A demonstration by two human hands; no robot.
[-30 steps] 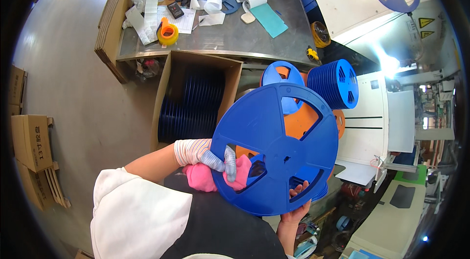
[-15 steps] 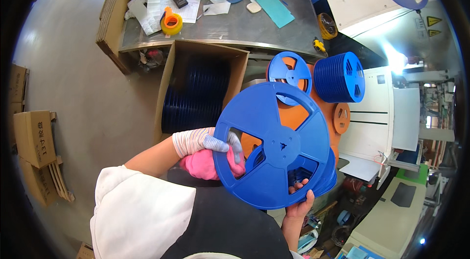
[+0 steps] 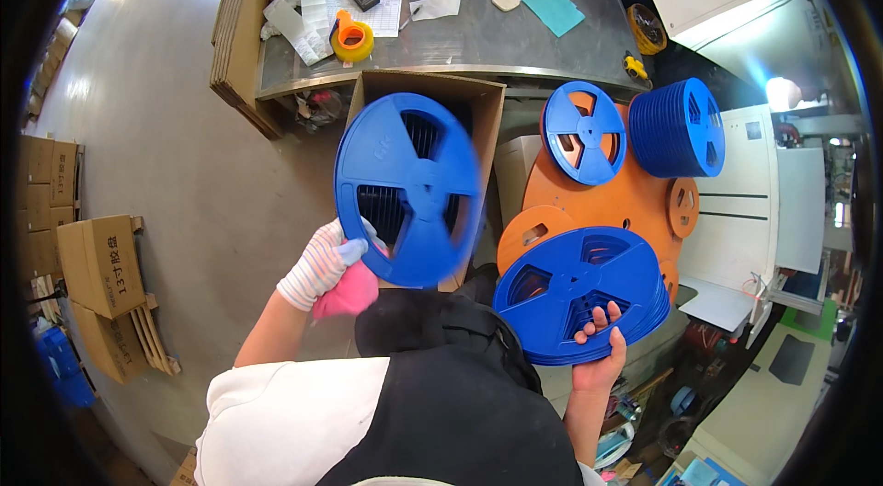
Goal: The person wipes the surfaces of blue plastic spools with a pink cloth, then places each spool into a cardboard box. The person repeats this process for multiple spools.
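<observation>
My left hand (image 3: 324,258), in a striped glove, grips the lower left rim of a blue plastic reel (image 3: 391,155). A pink cloth (image 3: 348,291) is bunched in the same hand, against the reel's edge. The reel is tilted above an open cardboard box (image 3: 487,114), and dark blue reels inside show through its cut-outs. My bare right hand (image 3: 602,348) is closed round the near rim of the top reel on a blue reel stack (image 3: 572,276), fingers in a cut-out and thumb outside.
An orange round table (image 3: 589,210) carries another blue reel (image 3: 561,123), an upright row of blue reels (image 3: 662,132) and small orange discs (image 3: 683,207). A metal workbench (image 3: 405,52) with a yellow tape roll (image 3: 353,46) stands beyond the box. Cartons (image 3: 101,265) are stacked at the left.
The held reel has moved left, off the blue stack and over the cardboard box, in my left hand. My right hand has let go of it and now grips the stack's top reel.
</observation>
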